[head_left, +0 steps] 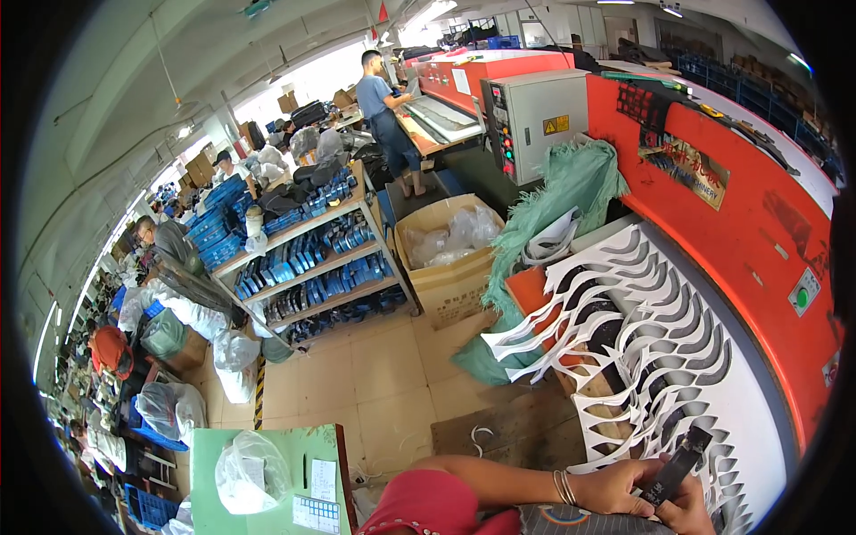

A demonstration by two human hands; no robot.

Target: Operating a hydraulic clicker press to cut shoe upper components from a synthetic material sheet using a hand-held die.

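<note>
My left hand (615,487), with thin bangles on the wrist, reaches in from the lower left and grips the lower end of a flat black oblong piece (676,464). My right hand (694,514) shows only partly at the bottom edge, closed against the same piece from below. The piece is tilted up over a large white sheet (758,446) full of curved cut-out holes. The sheet lies on the bed of a red press machine (758,214).
Loose white cut scrap (553,330) hangs off the sheet's left edge over green cloth (571,187). An open cardboard box (450,267) and a rack of blue parts (312,259) stand on the tiled floor. A green table (267,473) is at lower left. Another person (388,116) works far off.
</note>
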